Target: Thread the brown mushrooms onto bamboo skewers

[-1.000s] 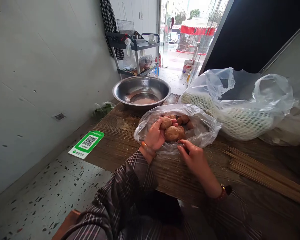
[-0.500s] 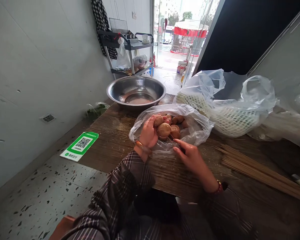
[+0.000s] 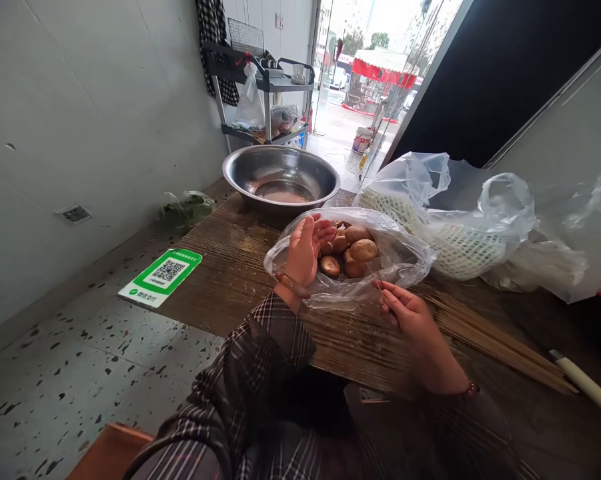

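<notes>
Several brown mushrooms (image 3: 331, 265) lie in an open clear plastic bag (image 3: 410, 267) on the wooden table. My left hand (image 3: 303, 253) is over the left side of the bag, palm towards the mushrooms, fingers apart and holding nothing. Pinched in my right hand (image 3: 403, 310), at the bag's near right edge, are thin wooden skewers (image 3: 375, 272). They point up and left towards a pale-capped mushroom (image 3: 364, 250); I cannot tell whether their tips are in it. A bundle of skewers (image 3: 495, 333) lies on the table to the right of that hand.
Behind the bag stands a wide steel basin (image 3: 235, 180). Bags with white foam netting (image 3: 467, 250) are at the back right. A light-handled knife (image 3: 585, 380) lies at the right, a green QR-code card (image 3: 163, 277) at the table's left edge. A cart (image 3: 267, 83) stands beyond.
My left hand has opened and no longer holds mushrooms. My right hand has drawn right with the skewers. The camera view has shifted slightly.
</notes>
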